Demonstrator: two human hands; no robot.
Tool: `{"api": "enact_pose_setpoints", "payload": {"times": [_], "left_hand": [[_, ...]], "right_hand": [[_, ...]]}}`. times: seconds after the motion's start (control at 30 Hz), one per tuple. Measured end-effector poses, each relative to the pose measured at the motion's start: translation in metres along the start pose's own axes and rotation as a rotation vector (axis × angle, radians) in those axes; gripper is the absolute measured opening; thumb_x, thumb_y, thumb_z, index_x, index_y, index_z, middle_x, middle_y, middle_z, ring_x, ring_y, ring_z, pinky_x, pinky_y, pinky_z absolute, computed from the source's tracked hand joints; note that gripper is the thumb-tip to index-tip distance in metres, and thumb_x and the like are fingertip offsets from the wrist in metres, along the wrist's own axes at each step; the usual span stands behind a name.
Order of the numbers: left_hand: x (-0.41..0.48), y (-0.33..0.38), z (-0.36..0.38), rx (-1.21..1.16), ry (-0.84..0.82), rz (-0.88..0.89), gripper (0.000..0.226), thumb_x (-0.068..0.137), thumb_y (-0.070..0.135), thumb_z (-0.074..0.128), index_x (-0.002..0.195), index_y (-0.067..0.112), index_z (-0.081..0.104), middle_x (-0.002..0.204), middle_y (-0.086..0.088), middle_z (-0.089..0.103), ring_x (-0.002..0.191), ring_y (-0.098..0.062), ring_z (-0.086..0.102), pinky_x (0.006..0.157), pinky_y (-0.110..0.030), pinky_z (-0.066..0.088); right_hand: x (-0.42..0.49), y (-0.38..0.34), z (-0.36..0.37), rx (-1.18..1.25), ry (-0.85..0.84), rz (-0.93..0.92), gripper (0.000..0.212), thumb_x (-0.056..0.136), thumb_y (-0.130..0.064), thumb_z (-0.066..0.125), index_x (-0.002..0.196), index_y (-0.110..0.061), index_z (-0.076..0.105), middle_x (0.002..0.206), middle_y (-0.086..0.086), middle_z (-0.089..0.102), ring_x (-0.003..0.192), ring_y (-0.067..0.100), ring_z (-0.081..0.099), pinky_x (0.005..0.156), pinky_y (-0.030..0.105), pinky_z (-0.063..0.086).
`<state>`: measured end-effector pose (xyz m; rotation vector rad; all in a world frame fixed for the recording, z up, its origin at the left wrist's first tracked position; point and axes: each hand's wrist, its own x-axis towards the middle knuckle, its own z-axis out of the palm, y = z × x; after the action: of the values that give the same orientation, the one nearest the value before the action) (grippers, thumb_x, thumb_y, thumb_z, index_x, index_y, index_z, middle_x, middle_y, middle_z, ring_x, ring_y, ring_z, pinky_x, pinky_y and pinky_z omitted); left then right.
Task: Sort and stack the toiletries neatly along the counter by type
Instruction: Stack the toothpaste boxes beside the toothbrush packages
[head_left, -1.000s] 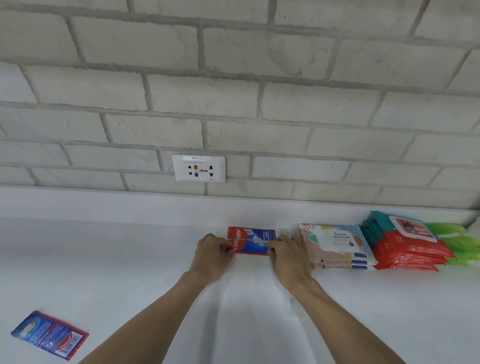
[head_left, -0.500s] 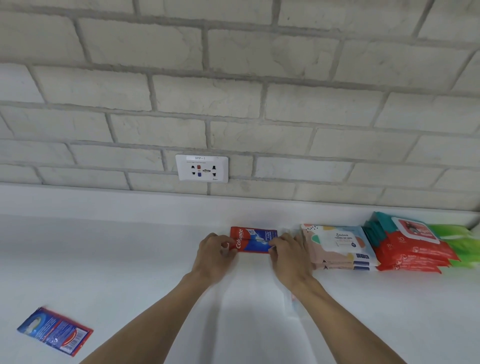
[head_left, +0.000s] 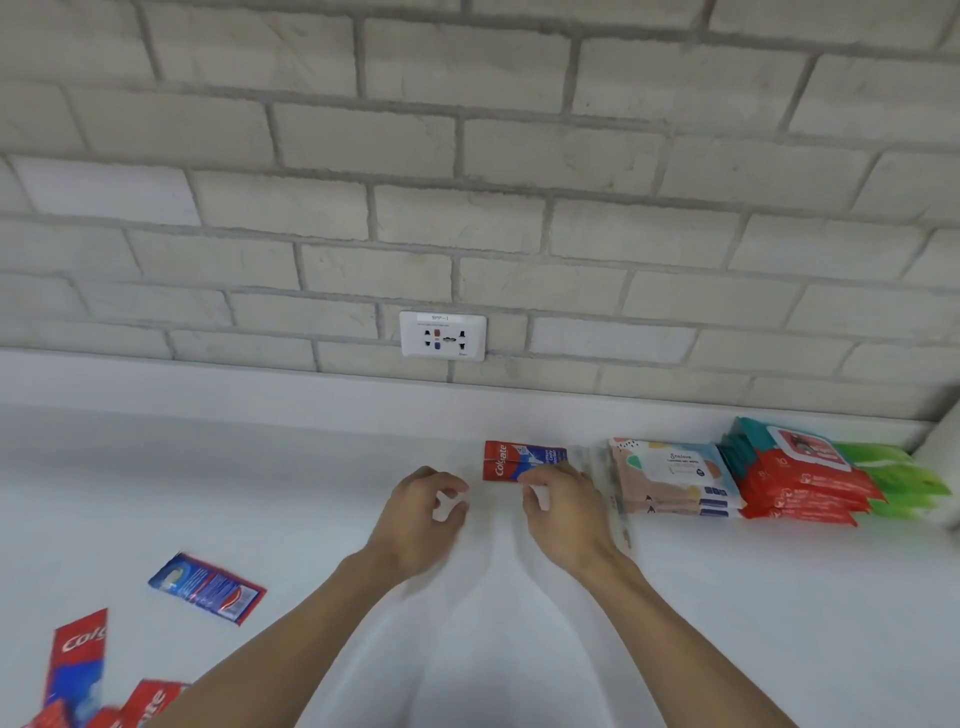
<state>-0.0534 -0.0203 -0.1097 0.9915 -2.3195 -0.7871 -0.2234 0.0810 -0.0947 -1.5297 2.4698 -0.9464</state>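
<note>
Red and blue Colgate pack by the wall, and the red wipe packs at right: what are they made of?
Red and blue Colgate pack: probably thin glossy printed film or foil, lying flat; blur leaves card possible. Stacked red wipe packs: soft glossy plastic film, shown by wrinkles and sheen, with a stiffer-looking flap on top.

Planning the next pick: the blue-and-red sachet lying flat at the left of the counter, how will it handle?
Probably light and floppy: the sachet looks like a thin, flat pouch. Lying flush on the smooth white counter, it likely slides when pushed and offers little edge to pinch. It should not roll or tip.
</note>
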Motion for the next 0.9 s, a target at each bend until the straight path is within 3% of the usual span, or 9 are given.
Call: {"api": "enact_pose_setpoints", "payload": {"times": [0.13, 0.27, 0.43, 0.57, 0.67, 0.9], "left_hand": [[-0.032, 0.000, -0.030, 0.046, 0.019, 0.084, 0.020, 0.088, 0.027, 0.064, 0.108, 0.028, 0.067, 0.101, 0.013, 0.060, 0.087, -0.005, 0.056, 0.074, -0.005, 0.039], [-0.062, -0.006, -0.053, 0.074, 0.053, 0.123, 0.019, 0.088, 0.027, 0.064, 0.107, 0.028, 0.067, 0.101, 0.015, 0.061, 0.090, -0.005, 0.054, 0.076, -0.008, 0.038], [-0.105, -0.025, -0.080, 0.121, 0.044, 0.117, 0.020, 0.088, 0.028, 0.063, 0.107, 0.031, 0.065, 0.103, 0.018, 0.060, 0.098, -0.007, 0.052, 0.086, -0.023, 0.045], [-0.138, -0.046, -0.102, 0.147, -0.014, 0.111, 0.021, 0.093, 0.025, 0.058, 0.111, 0.033, 0.064, 0.108, 0.021, 0.058, 0.104, -0.002, 0.048, 0.090, -0.018, 0.040], [-0.153, -0.061, -0.121, 0.185, -0.072, 0.074, 0.022, 0.095, 0.023, 0.053, 0.112, 0.034, 0.063, 0.111, 0.021, 0.058, 0.106, -0.003, 0.050, 0.092, -0.022, 0.045], [-0.176, -0.098, -0.163, 0.287, -0.200, -0.083, 0.021, 0.094, 0.026, 0.056, 0.114, 0.031, 0.062, 0.118, 0.015, 0.060, 0.104, -0.003, 0.052, 0.078, -0.010, 0.043]], "right_hand": [[-0.028, -0.029, -0.003, 0.077, 0.015, -0.049, 0.022, 0.089, -0.015, 0.060, 0.108, -0.019, 0.070, 0.110, -0.002, 0.067, 0.102, 0.014, 0.060, 0.091, 0.022, 0.046], [-0.057, -0.054, 0.004, 0.131, -0.027, -0.056, 0.021, 0.092, -0.017, 0.059, 0.110, -0.024, 0.068, 0.111, -0.008, 0.063, 0.103, 0.010, 0.054, 0.091, 0.019, 0.043], [-0.092, -0.088, 0.016, 0.193, -0.118, -0.074, 0.021, 0.093, -0.021, 0.056, 0.109, -0.031, 0.066, 0.110, -0.011, 0.060, 0.106, 0.009, 0.054, 0.096, 0.025, 0.046], [-0.118, -0.113, 0.029, 0.234, -0.212, -0.091, 0.019, 0.094, -0.025, 0.056, 0.108, -0.033, 0.066, 0.110, -0.014, 0.060, 0.106, 0.006, 0.053, 0.096, 0.023, 0.045], [-0.134, -0.130, 0.045, 0.246, -0.303, -0.140, 0.018, 0.094, -0.030, 0.056, 0.109, -0.033, 0.066, 0.110, -0.014, 0.062, 0.105, 0.005, 0.054, 0.096, 0.025, 0.046], [-0.161, -0.162, 0.093, 0.158, -0.491, -0.203, 0.035, 0.090, -0.037, 0.063, 0.123, -0.027, 0.059, 0.123, -0.005, 0.058, 0.115, 0.010, 0.051, 0.096, 0.028, 0.047]]}}
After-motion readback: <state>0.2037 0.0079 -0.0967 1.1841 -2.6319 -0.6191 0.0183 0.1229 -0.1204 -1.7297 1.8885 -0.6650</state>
